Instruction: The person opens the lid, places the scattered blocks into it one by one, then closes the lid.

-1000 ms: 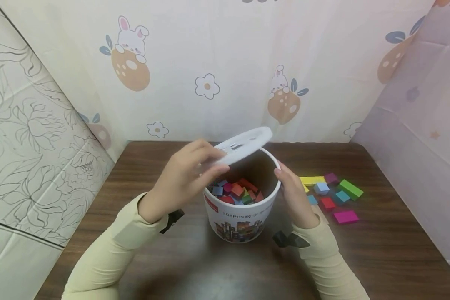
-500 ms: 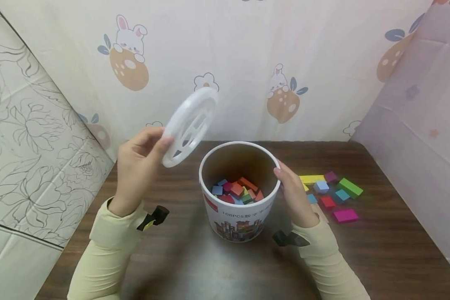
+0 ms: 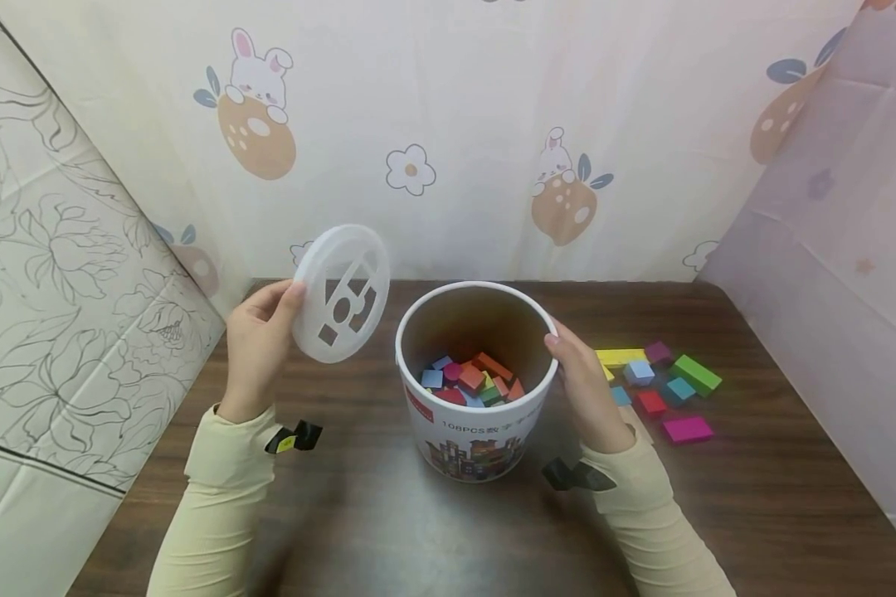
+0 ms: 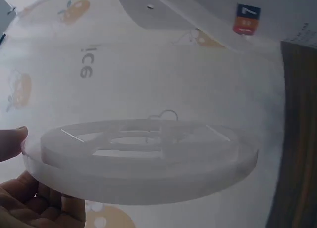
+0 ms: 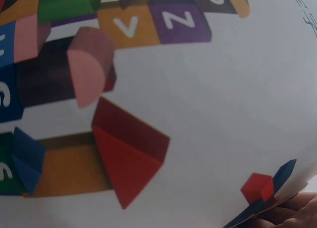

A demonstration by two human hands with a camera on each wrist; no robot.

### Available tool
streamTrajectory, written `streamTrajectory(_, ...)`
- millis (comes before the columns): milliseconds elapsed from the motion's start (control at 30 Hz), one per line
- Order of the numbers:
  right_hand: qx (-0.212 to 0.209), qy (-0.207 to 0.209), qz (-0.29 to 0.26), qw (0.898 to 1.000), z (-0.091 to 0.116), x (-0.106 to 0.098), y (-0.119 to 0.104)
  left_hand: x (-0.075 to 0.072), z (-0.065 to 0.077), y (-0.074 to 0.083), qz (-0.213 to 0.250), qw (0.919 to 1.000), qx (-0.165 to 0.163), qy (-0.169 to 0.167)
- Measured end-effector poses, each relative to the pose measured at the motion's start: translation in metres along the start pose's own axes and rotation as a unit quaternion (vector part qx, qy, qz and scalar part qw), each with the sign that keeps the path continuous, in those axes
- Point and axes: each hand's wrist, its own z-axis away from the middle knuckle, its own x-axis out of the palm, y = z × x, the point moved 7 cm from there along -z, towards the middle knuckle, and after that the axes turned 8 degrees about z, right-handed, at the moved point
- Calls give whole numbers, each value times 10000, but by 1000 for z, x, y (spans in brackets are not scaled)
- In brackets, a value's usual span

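A round white plastic lid with cut-out shapes is held up on edge by my left hand, thumb on one face and fingers behind its left rim. In the left wrist view the lid spans the lower half, pinched by the left hand. My right hand grips the right rim of a white printed bucket, which stands upright and uncovered. Colored wooden blocks lie inside it. The bucket's printed wall fills the right wrist view, with part of the right hand at the corner.
Right of the bucket, several loose blocks lie on the dark wooden table, among them a green block, a magenta block and a red block. A patterned curtain hangs behind the table.
My left hand has lifted the lid off the bucket's rim, carried it left and turned it more upright, then lowered it slightly. The right hand and the bucket have stayed in place.
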Motion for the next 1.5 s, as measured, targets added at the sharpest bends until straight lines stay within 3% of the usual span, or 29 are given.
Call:
streamTrajectory(167, 3, 5, 27, 10000, 0, 0, 0, -19, -8, -37, -11, 9976, -654, 239)
streamTrajectory(400, -7, -8, 56, 10000, -1, 0, 0, -40, -14, -83, -272, 9878, -1529, 125)
streamTrajectory(633, -25, 4, 57, 10000, -1, -1, 0, -58, -15, -122, -1212, 9646, -2337, -129)
streamTrajectory(700, -24, 11, 75, 10000, -1, -1, 0, -61, -15, -131, -1238, 9595, -2527, -105)
streamTrajectory(1133, -153, 22, 78, 9998, -2, -1, 1, -78, -19, -160, -1641, 9433, -2885, -93)
streamTrajectory(1500, -216, 13, 126, 9997, -3, -1, 1, -87, -26, -176, -2003, 9348, -2931, -142)
